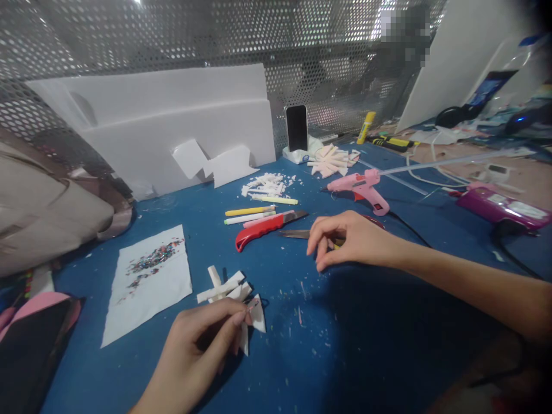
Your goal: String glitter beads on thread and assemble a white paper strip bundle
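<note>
Thumb and forefinger of the left hand (194, 345) pinch a small pale piece (253, 305), too tiny to make out, above the near end of the white strips (224, 290); a loose pinch could drop it among them. Left of these, the white sheet (116, 310) bears coloured specks (155, 259), which a bumped edge would scatter. Farther off, the right hand (351, 238) curls over the scissors (295, 234), whether gripping anything I cannot tell. A careless leftward sweep could catch their blades or the bare edge of the red knife (263, 230). Beyond, touching the pink glue gun (362, 187) might burn, if its nozzle is hot.
</note>
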Motion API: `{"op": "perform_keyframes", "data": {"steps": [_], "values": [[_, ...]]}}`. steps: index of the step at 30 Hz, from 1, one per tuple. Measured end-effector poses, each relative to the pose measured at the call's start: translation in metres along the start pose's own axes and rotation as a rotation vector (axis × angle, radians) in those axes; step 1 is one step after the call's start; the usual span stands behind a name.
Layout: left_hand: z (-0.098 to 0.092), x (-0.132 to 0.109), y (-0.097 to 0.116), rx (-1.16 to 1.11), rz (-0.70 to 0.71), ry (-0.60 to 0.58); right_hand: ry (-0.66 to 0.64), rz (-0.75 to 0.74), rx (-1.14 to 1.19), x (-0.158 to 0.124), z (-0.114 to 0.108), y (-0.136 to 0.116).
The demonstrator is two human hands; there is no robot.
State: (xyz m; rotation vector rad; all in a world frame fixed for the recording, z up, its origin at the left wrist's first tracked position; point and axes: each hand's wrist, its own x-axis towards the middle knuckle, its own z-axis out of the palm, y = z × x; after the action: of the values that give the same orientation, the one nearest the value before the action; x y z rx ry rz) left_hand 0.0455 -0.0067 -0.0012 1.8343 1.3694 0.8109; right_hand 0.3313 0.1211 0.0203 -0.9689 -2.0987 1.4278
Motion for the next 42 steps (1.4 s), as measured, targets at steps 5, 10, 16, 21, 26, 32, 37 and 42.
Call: {"op": "perform_keyframes", "data": {"steps": [5, 10, 16, 21, 26, 32, 37, 42], "values": [[0.001, -0.002, -0.002, -0.034, -0.065, 0.007, -0.079, -0.016, -0.033, -0.002, 0.006, 0.003], [-0.001, -0.001, -0.002, -0.030, -0.064, -0.029, -0.144, -0.043, -0.021, 0.002, 0.008, 0.005], [-0.002, 0.001, -0.004, -0.023, -0.058, -0.049, -0.212, -0.047, 0.050, 0.002, 0.007, 0.005], [-0.001, 0.000, 0.000, -0.052, -0.105, -0.025, -0.183, 0.037, 0.079, 0.001, 0.007, 0.006], [0.000, 0.001, 0.007, -0.103, -0.122, 0.006, -0.195, -0.014, 0.034, 0.001, 0.007, 0.006], [0.001, 0.001, 0.005, -0.115, -0.130, 0.018, -0.152, -0.090, -0.023, 0.000, 0.008, 0.012], [0.002, 0.000, 0.007, -0.122, -0.142, 0.020, -0.146, -0.222, -0.017, 0.003, 0.007, 0.019], [0.002, 0.000, 0.007, -0.124, -0.141, 0.012, -0.161, -0.286, -0.071, 0.005, 0.007, 0.018]]}}
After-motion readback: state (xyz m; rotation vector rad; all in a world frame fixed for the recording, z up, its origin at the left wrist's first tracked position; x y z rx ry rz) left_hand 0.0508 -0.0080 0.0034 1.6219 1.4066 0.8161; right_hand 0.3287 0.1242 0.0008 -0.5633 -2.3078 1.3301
